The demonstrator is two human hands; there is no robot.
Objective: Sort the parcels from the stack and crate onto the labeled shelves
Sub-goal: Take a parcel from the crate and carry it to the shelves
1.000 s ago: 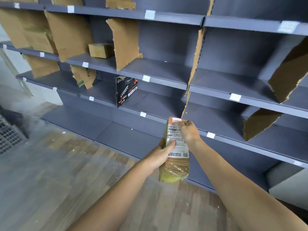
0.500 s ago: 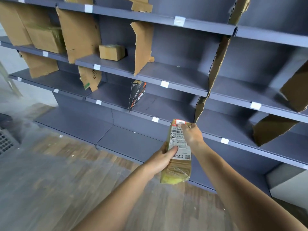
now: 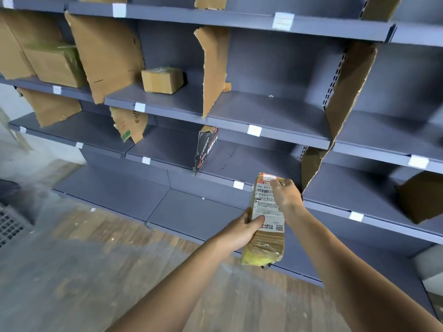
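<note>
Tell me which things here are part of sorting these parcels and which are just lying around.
Job: taped parcel, held by left hand and right hand; grey shelves; white shelf labels; small box and wrapped box already shelved.
Lying about: cardboard dividers; black printed divider; paper scrap on the floor.

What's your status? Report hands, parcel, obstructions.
Left hand grips parcel midway, right hand pinches its top. Parcel in front of the shelves, not yet placed. Cardboard divider close beside right hand.
</note>
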